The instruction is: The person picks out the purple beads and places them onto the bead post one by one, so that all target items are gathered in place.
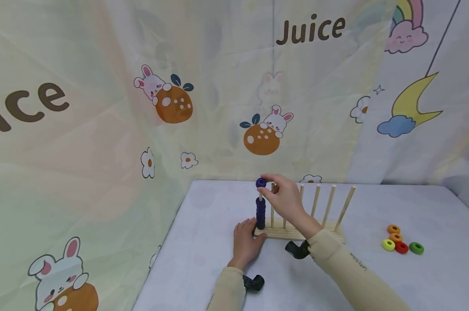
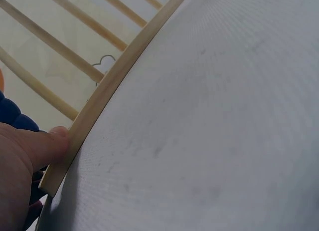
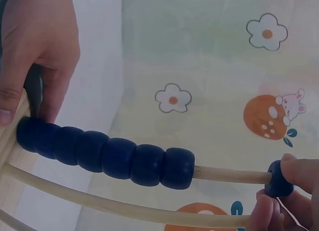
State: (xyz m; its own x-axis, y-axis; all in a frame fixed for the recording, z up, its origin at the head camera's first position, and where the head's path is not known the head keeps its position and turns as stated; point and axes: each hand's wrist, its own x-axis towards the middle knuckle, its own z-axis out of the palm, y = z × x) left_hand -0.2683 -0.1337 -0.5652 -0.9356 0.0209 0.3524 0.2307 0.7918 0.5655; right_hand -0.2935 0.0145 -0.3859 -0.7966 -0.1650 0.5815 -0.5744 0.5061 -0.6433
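My right hand [image 1: 288,198] pinches a dark blue wooden bead [image 1: 261,182] between thumb and fingers at the top of the leftmost peg. In the right wrist view the peg's tip reaches that bead [image 3: 279,179]. Below it, several dark blue beads [image 3: 118,158] sit stacked on the same peg down to the base. My left hand [image 1: 246,242] grips the left end of the wooden peg rack [image 1: 281,233]. In the left wrist view its thumb lies on the front of the base [image 2: 89,111], while the other fingers are mostly hidden behind.
Several bare pegs [image 1: 330,203] stand along the rack to the right. Farther right on the white table [image 1: 203,259] lie loose beads: orange [image 1: 393,229], yellow [image 1: 388,245], red [image 1: 401,247] and green [image 1: 416,248]. A printed cloth wall [image 1: 218,86] rises behind the table.
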